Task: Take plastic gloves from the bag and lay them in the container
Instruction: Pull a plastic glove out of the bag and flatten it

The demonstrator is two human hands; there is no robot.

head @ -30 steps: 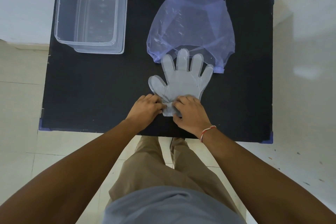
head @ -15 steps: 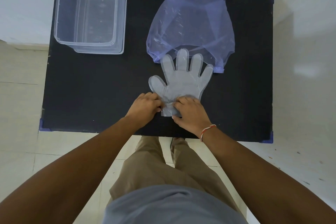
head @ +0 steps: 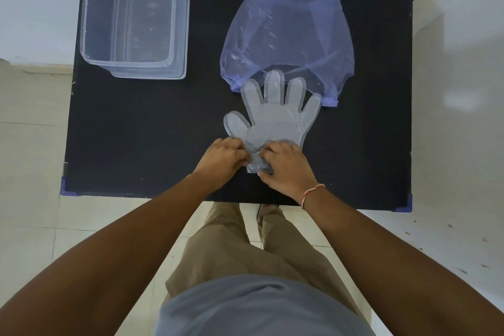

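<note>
A clear plastic glove [head: 275, 117] lies flat on the black table [head: 141, 131], fingers pointing away from me and its fingertips overlapping the mouth of a translucent purple bag [head: 289, 35]. My left hand [head: 222, 159] and my right hand [head: 286, 169] both pinch the crumpled cuff end of the glove near the table's front edge. The clear rectangular container [head: 133, 24] stands at the back left corner with nothing visible inside. What the bag still holds I cannot tell.
The table has purple corner caps and stands on a pale tiled floor [head: 30, 144]. A white wall runs behind it. My legs in tan trousers [head: 245, 248] are right at the front edge.
The hands have stayed at the glove's cuff, working it slightly; the cuff looks a little more bunched. The glove, bag and container have not shifted.
</note>
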